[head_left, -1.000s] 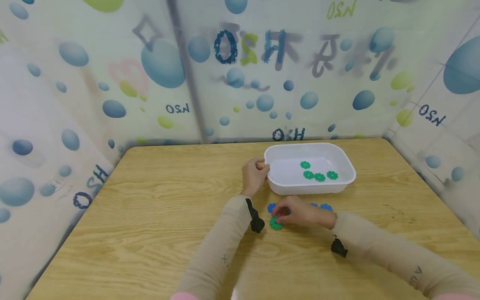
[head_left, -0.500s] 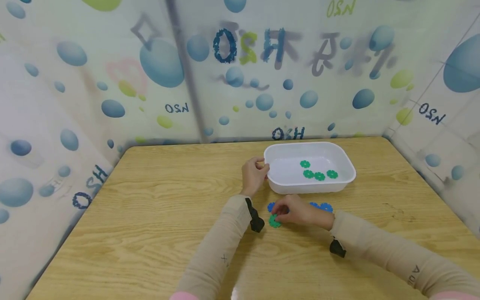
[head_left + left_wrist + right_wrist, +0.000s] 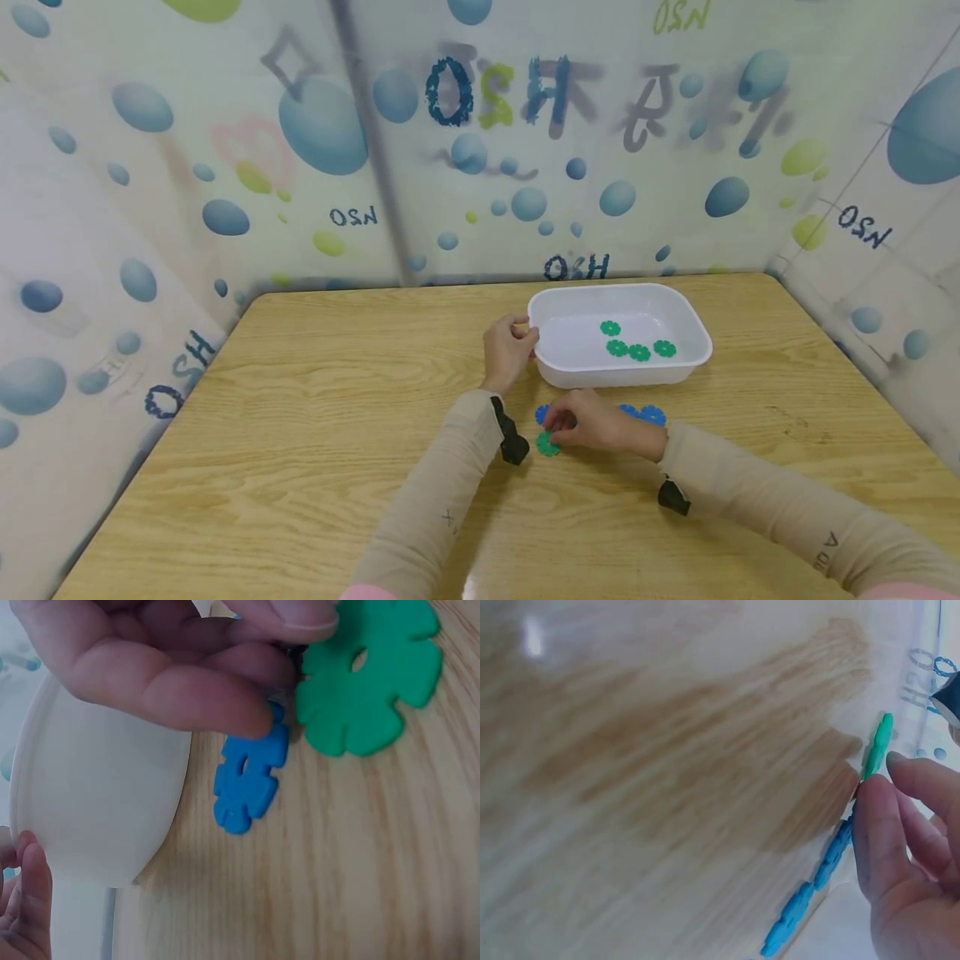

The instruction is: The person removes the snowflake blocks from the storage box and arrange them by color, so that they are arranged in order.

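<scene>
Slim pinch beside the blue row

The right hand [image 3: 592, 421] has the green disc [image 3: 548, 443] by its edge, thumb and fingers bent nearly together; how firm that hold is, I cannot tell. The disc sits low over the table [image 3: 360, 467], just in front of the blue discs [image 3: 653, 416]; contact with them is unclear. The left hand [image 3: 507, 353] grips the tub [image 3: 615, 377] at its left end, fingers curled at the rim.

With so little edge held, the disc could twist or slip if it catches. The right hand's low knuckles could scatter the row. A tug from the left could drag the tub into it.
</scene>
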The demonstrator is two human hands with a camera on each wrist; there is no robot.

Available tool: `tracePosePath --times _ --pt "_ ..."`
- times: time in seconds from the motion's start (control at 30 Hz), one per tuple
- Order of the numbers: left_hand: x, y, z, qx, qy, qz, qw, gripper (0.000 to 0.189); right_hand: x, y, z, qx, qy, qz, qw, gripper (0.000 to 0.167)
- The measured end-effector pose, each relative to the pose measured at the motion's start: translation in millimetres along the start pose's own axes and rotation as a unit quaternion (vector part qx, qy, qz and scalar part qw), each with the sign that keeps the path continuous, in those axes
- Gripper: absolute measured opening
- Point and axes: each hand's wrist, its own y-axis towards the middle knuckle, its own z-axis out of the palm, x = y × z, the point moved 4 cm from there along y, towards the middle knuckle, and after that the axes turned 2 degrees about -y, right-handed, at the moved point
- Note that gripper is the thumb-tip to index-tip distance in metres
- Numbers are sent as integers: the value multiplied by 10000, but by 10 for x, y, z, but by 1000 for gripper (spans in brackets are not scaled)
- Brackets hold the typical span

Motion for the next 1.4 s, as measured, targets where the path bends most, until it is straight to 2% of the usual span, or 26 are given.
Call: tracePosePath --times 0.2,0.4,0.5,0.7,0.83,0.97,1.1,1.27,1.4 --pt "14 7 4 -27 -65 38 10000 25 27 -24 -87 -63 195 110 9997 9" --pt "21 4 4 -36 -58 61 10000 26 76 -64 -332 -337 207 224 9990 13" --pt "19 -2 2 -28 -61 59 10000 27 99 -104 -467 -491 134 243 9984 13" --pt "22 -2 -1 -28 43 85 10000 27 99 -188 -752 -867 -124 552 9946 14" --pt "23 0 -5 -60 58 90 9999 26 63 -201 -966 -1293 -428 367 9900 15" --pt "26 -1 -6 -73 70 73 9999 26 -63 -211 -1136 -1613 -570 264 9849 16" --pt "30 -7 -2 -55 69 46 10000 27 -264 -222 -1224 -1641 -681 311 9836 16" --pt "33 -5 4 -49 70 47 10000 27 -540 -220 -1285 -1440 -815 543 9847 16" --pt "35 0 12 -26 82 50 10000 28 -750 -231 -1296 -1134 -573 1037 9865 21"
